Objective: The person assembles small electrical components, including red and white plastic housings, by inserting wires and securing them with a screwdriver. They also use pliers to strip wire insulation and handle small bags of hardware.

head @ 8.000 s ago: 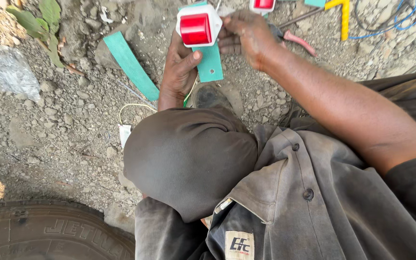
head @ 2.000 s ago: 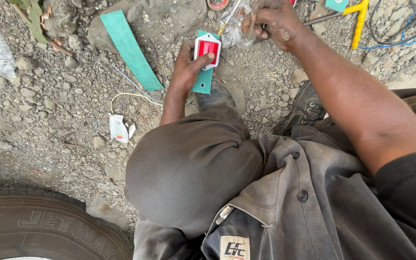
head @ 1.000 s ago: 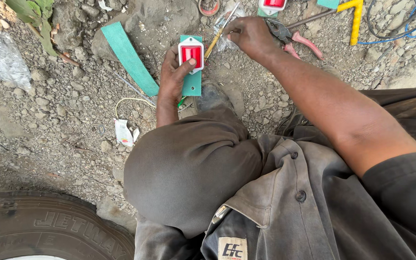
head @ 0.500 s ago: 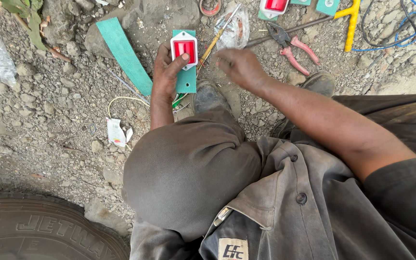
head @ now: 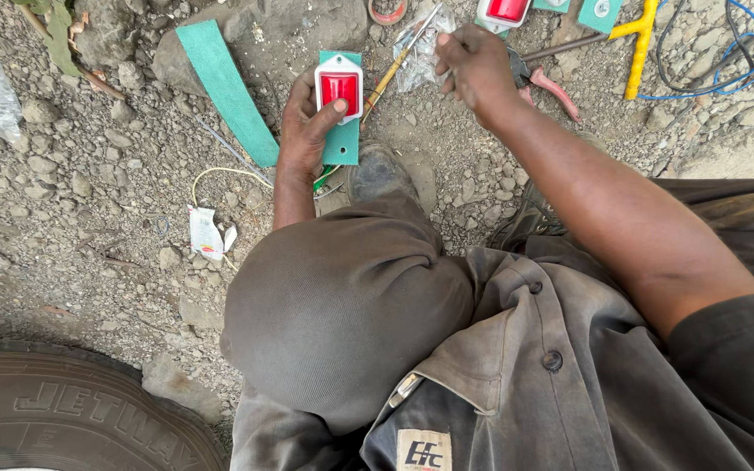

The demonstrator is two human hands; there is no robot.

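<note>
One head-worn camera looks steeply down, close over knee [head: 351,331] and gravel ground [head: 71,218].

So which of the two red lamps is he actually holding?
The nearer red lamp, gripped by the left hand against a green backing. The other lamp lies on the gravel at the top edge, beyond the right hand.

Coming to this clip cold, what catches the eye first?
The red lamp in a white frame stands out, held by the left hand against a green backing plate at top centre. To its right, the right hand reaches among a clear plastic bag, pink-handled pliers and a yellow tool on the gravel. A tyre fills the lower left corner.
</note>
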